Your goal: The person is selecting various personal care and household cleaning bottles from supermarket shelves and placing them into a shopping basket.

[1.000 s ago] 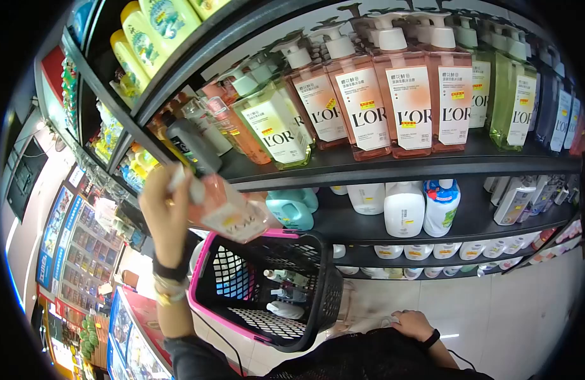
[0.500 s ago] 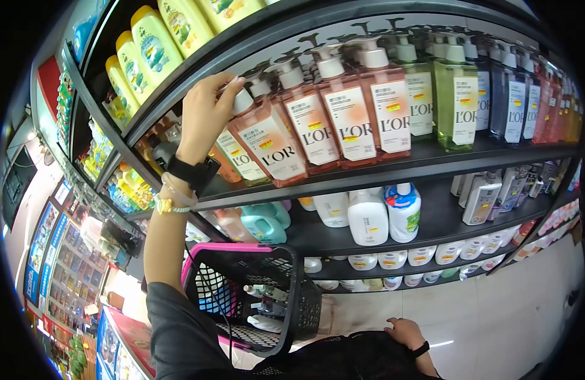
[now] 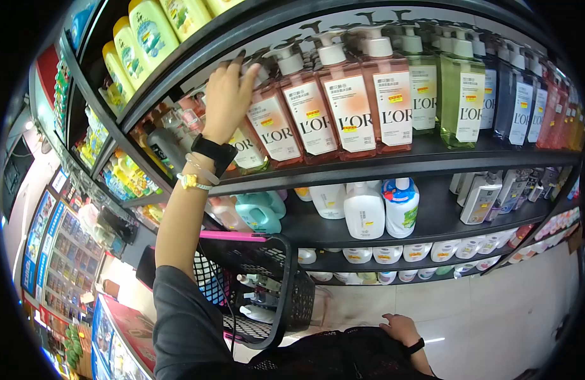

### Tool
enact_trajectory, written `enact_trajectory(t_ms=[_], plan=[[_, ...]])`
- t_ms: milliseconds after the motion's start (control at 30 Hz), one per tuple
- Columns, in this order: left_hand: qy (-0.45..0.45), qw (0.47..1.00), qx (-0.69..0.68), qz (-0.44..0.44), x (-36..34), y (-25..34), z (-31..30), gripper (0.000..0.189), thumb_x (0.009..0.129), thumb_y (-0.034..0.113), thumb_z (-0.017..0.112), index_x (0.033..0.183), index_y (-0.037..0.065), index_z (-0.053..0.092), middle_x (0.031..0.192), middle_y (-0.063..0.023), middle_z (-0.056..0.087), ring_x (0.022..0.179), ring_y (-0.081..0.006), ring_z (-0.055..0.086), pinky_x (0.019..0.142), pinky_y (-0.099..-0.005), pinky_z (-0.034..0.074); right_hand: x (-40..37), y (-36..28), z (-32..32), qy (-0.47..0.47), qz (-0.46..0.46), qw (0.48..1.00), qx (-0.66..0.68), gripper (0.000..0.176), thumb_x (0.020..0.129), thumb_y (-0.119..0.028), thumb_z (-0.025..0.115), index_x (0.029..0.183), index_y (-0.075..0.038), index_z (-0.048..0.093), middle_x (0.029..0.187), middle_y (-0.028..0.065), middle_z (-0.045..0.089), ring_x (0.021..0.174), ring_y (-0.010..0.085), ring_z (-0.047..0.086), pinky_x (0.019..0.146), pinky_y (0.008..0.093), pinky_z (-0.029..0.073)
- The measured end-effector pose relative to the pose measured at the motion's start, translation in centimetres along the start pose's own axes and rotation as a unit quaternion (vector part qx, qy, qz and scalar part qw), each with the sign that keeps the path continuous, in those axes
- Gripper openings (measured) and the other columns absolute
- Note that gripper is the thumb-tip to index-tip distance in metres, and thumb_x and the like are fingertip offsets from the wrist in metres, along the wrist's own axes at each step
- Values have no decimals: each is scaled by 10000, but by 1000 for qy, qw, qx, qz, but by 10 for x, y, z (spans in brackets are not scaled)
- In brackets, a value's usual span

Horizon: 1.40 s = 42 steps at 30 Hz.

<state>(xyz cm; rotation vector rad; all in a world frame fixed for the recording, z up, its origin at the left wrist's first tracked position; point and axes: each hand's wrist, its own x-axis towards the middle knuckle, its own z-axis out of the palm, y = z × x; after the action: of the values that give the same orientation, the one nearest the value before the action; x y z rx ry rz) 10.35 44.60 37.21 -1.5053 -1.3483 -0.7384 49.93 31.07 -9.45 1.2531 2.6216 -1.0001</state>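
Note:
My left hand [image 3: 230,98] reaches up to the shelf with its fingers apart, beside the top of a pink pump bottle [image 3: 274,130] labelled L'OR. Part of that bottle's pump is hidden behind my thumb. Below my wrist stands another L'OR bottle [image 3: 247,151], partly covered by my hand. Similar pink bottles [image 3: 346,120] line up to the right. Low in front of me, my right hand [image 3: 401,329] hangs over the floor, fingers loosely extended and holding nothing visible. Under my left forearm is a black basket [image 3: 298,297] with a pink handle [image 3: 235,237]; several bottles [image 3: 260,294] lie inside.
Green [image 3: 460,95] and dark blue pump bottles [image 3: 513,101] continue along the shelf to the right. Yellow bottles [image 3: 152,31] stand on the shelf above. White bottles [image 3: 364,212] and a teal jug [image 3: 259,211] are below. The black shelf edge [image 3: 368,168] runs across in front.
The pink bottle that was tilted forward under my left hand now stands back in the row. My left hand has loosened from its pump, fingers spreading. The view shifted slightly.

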Motion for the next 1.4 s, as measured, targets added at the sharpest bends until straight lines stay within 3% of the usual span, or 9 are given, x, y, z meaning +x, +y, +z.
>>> enact_trajectory(t_ms=[167,300,433,600,800,1100,1233,1300,1400], plan=[[-12,998,-19,64,-45,32,-30,575,822,254,588,1322,43,397,1300,-196,426,1167,-366,425,1001,-483,312,1,5,5,-6,-14,1000,8,378,833,-374,556,1098,-108,596,886,172,644,847,343,610,736,432,482],[-105,986,-10,132,-121,39,-78,364,745,133,610,1108,142,580,1099,-75,549,1001,-270,532,923,-427,388,5,3,-1,-22,-17,999,31,392,833,-343,572,1119,-75,569,892,195,627,854,364,598,744,435,473],[-325,944,-32,-35,-240,-8,-94,177,757,156,598,919,91,629,826,-103,595,816,-300,572,757,-420,423,16,9,7,-69,-40,996,30,372,839,-326,566,1106,-67,572,855,184,633,817,351,603,717,423,476],[-819,533,-71,-197,-415,-89,-109,545,825,466,539,1184,56,554,1072,-156,624,969,-319,595,842,-375,453,38,2,18,-131,-75,988,-29,362,838,-315,567,1096,-62,576,838,173,639,788,333,612,696,411,479],[-677,603,-64,-417,-541,-106,-95,657,700,355,700,1259,84,486,1086,-227,575,1007,-337,573,823,-381,463,52,-28,20,-150,-63,985,-64,362,828,-303,562,1101,-65,577,833,155,645,806,316,615,705,413,481],[-657,710,63,-245,-641,-93,-28,810,639,316,736,1343,300,336,1376,-76,380,1272,-324,345,970,-485,375,18,-40,37,-162,33,982,-93,379,833,-362,557,1104,-98,588,844,121,639,816,291,615,708,406,486],[-729,644,74,-220,-680,-101,9,939,528,434,807,1339,206,392,1356,-82,435,1284,-283,360,1053,-485,261,7,-34,59,-124,83,985,-87,388,812,-419,531,1047,-120,606,875,142,654,827,327,634,719,448,498],[-732,633,85,-234,-710,-111,30,736,689,510,653,1325,219,424,1333,-93,460,1248,-266,406,1035,-479,272,8,-41,61,-123,90,985,-78,408,811,-439,516,1041,-114,606,900,146,656,849,331,634,727,453,499],[-802,552,96,-208,-598,-80,15,832,565,429,778,1299,273,419,1245,-80,544,1175,-258,498,991,-448,362,16,-57,56,-137,121,982,-56,407,839,-410,486,1094,-108,583,938,153,648,889,329,621,745,446,496]])
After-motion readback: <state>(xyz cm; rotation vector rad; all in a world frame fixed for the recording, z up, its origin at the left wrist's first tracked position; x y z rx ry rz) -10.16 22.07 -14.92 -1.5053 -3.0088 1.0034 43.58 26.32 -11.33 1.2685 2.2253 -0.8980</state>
